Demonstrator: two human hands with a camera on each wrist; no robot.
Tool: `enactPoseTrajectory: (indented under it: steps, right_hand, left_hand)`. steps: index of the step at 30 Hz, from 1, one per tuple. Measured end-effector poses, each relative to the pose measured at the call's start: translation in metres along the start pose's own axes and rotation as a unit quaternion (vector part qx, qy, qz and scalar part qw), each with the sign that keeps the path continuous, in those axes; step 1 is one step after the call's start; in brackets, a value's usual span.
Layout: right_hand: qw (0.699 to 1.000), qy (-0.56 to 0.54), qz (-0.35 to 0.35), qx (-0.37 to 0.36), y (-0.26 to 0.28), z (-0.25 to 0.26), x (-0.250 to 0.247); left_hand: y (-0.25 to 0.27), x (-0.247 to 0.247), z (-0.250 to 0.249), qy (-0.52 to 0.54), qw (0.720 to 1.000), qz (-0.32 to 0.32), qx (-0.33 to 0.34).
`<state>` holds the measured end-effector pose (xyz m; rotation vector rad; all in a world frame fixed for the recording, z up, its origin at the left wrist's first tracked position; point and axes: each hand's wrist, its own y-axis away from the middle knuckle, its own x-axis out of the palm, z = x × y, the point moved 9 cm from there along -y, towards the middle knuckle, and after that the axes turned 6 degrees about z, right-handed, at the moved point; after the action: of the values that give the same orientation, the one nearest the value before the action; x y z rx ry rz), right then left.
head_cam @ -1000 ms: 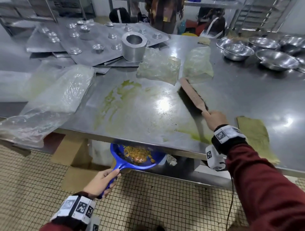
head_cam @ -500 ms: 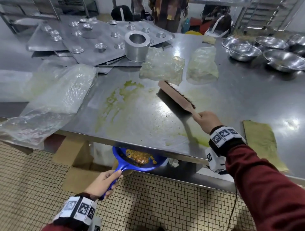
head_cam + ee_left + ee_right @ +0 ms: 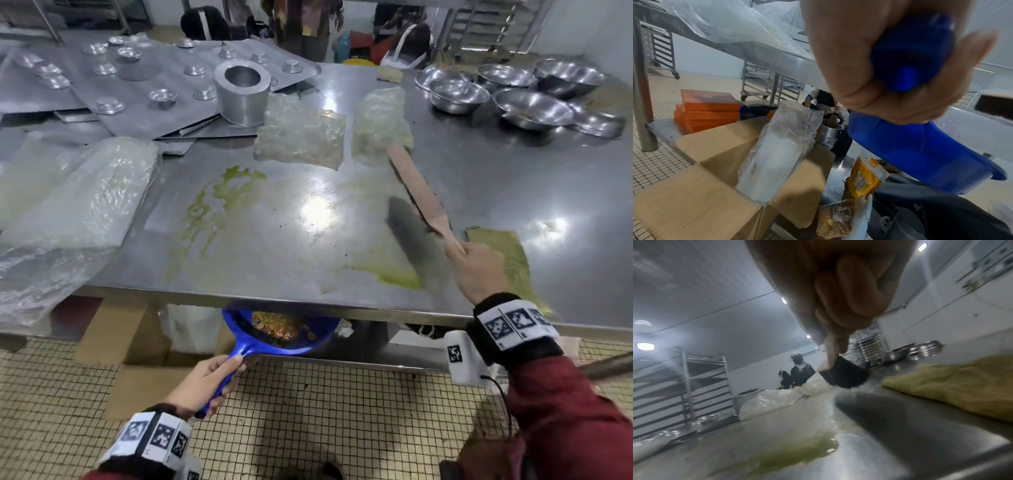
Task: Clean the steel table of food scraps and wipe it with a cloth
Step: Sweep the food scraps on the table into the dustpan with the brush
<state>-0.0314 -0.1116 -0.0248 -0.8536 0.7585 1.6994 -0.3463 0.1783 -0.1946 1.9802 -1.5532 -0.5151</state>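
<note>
My right hand (image 3: 474, 267) grips the handle of a wooden brush (image 3: 419, 192) with dark bristles (image 3: 844, 376), held over the right part of the steel table (image 3: 274, 260). Green smears (image 3: 212, 205) and a wet green patch (image 3: 797, 449) mark the tabletop, with dark crumbs near the bright glare. My left hand (image 3: 209, 383) holds the blue dustpan (image 3: 281, 335) by its handle (image 3: 914, 53) just under the table's front edge; orange-brown scraps lie in it. A yellow-green cloth (image 3: 503, 253) lies flat right of my right hand.
Clear plastic bags (image 3: 301, 137) lie at the back and a big plastic sheet (image 3: 68, 212) hangs over the left edge. Metal trays with moulds (image 3: 137, 75), a steel cylinder (image 3: 241, 92) and steel bowls (image 3: 527, 102) stand behind. Cardboard boxes (image 3: 715, 178) sit below the table.
The brush swung left across the table half a second ago and has now gone back to the right, its head near the right plastic bag. The dustpan stays under the edge.
</note>
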Motion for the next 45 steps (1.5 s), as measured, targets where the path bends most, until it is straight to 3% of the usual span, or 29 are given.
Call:
enactPoseTrajectory:
  steps: [3, 6, 14, 18, 22, 26, 30, 35, 39, 41, 45]
  right_hand:
    - [0.995, 0.002, 0.007, 0.101, 0.013, -0.029, -0.003]
    - [0.992, -0.003, 0.025, 0.121, 0.033, -0.027, 0.013]
    - [0.983, -0.054, 0.175, 0.01, 0.066, 0.065, 0.096]
    - [0.973, -0.055, 0.219, -0.053, 0.084, 0.086, 0.1]
    - [0.98, -0.079, 0.17, -0.067, 0.078, 0.078, 0.076]
    - [0.993, -0.065, 0.099, -0.017, 0.07, 0.061, 0.064]
    - [0.988, -0.058, 0.145, -0.003, 0.082, 0.07, 0.085]
    - [0.97, -0.075, 0.222, -0.058, 0.124, 0.096, 0.123]
    - [0.959, -0.053, 0.255, -0.11, 0.124, 0.1, 0.12]
    - [0.963, -0.062, 0.231, -0.122, 0.103, 0.098, 0.106]
    - [0.988, -0.045, 0.11, -0.093, 0.046, 0.08, 0.061]
  left_hand:
    - [-0.001, 0.002, -0.002, -0.003, 1.0, 0.007, 0.005]
    - [-0.002, 0.003, -0.004, -0.009, 1.0, 0.019, 0.01]
    - [0.002, 0.003, -0.005, -0.029, 0.999, 0.024, 0.01]
    - [0.005, 0.001, -0.003, -0.028, 0.999, 0.02, 0.013]
    - [0.011, -0.001, -0.003, -0.028, 0.999, 0.008, 0.018]
    - [0.014, -0.004, 0.001, -0.028, 0.999, 0.016, 0.02]
    - [0.021, -0.003, 0.003, -0.023, 0.999, 0.019, 0.029]
    - [0.026, -0.005, 0.012, -0.007, 0.999, 0.004, 0.033]
    - [0.034, -0.005, 0.016, 0.006, 0.999, -0.025, 0.042]
    - [0.038, -0.003, 0.016, 0.007, 0.998, -0.033, 0.047]
    - [0.043, 0.005, 0.015, 0.029, 0.996, -0.057, 0.055]
